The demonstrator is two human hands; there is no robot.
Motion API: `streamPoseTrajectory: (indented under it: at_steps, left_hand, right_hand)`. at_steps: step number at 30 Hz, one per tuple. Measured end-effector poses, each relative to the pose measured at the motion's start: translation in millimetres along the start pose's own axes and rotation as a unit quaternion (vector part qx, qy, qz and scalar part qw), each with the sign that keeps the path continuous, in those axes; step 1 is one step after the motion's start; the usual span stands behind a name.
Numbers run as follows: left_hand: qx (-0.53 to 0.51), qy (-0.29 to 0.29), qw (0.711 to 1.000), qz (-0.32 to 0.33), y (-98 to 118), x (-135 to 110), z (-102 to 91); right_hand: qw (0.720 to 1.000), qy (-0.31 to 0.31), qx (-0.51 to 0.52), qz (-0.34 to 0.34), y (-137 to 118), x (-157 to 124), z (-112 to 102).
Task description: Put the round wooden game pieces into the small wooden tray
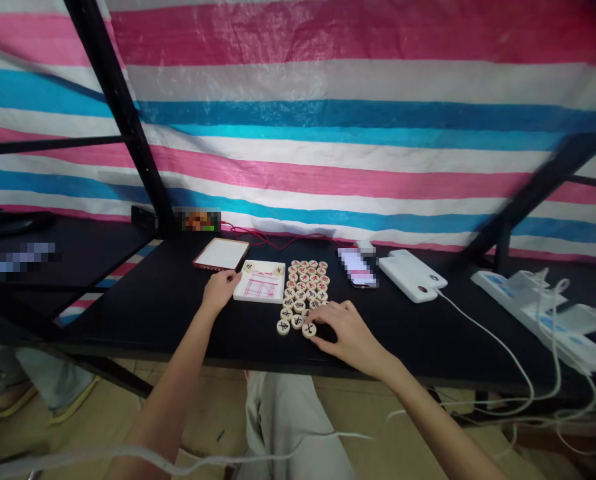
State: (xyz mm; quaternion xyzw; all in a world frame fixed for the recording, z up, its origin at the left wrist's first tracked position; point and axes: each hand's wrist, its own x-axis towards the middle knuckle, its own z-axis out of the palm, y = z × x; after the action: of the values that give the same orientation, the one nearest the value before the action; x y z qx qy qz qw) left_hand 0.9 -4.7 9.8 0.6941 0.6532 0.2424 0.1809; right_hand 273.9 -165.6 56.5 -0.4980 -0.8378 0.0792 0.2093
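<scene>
Several round wooden chess pieces (305, 283) with red and black characters lie in rows on the black table (168, 307). My right hand (345, 330) rests at the near end of the rows, fingers curled onto a piece (309, 329). My left hand (219, 289) touches the left edge of a white box (259, 282) with a red grid drawn inside; its fingers are curled against the rim. Two pieces sit at the far corners of the box.
A red-edged lid (221, 254) lies behind the box. A phone (357, 268), a white power bank (412, 275) with cable, and white power strips (543, 303) stand to the right. Black frame poles (118, 107) rise in front of a striped tarp.
</scene>
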Motion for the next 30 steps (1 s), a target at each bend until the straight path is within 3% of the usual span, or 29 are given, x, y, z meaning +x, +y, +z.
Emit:
streamPoseTrajectory:
  at_steps: [14,21,25,28,30]
  left_hand:
    - [-0.009,0.006,1.0,0.01,1.0,-1.1,-0.6]
    - [-0.012,0.008,1.0,0.011,0.8,-1.7,0.7]
    - [-0.012,0.004,1.0,0.004,-0.4,-0.3,1.3]
    - [-0.012,0.003,1.0,0.007,-1.1,0.5,1.3]
    - [-0.013,0.003,1.0,0.011,-1.2,0.3,1.1]
  right_hand:
    - [0.998,0.033,-0.053,-0.018,-4.7,0.5,28.7]
    - [0.997,0.025,-0.071,-0.025,-8.7,4.1,26.1]
    - [0.995,0.041,-0.084,-0.024,-4.8,34.6,14.8]
    - [0.987,0.067,-0.147,-0.013,6.1,80.7,16.3]
    - [0.977,0.03,-0.21,-0.019,13.8,113.8,24.2]
